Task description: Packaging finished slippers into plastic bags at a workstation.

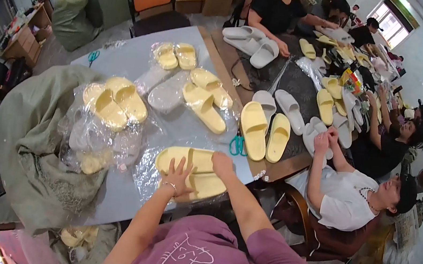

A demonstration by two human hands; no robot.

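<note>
We find a pale grey-blue worktop [127,59] beside a dark worktop [297,148]. On the pale one we record bagged yellow slippers [127,99], bagged grey slippers [167,93], teal scissors [93,56] toward the far corner and, near the closest edge, a yellow pair [207,183]. On the dark one we note loose yellow slippers [252,138] and grey slippers [290,112].

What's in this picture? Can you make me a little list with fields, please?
Left hand: spread over two pale-yellow, open-toed, rubbery-looking slippers
Right hand: curled at the slippers' right end
Table: smooth, light-grey tabletop
On the left: bulky olive-green cloth sack; yellow slippers in crinkly clear plastic
Near right hand: teal-handled scissors
Neighbour: person in white short-sleeved shirt, at right
</note>
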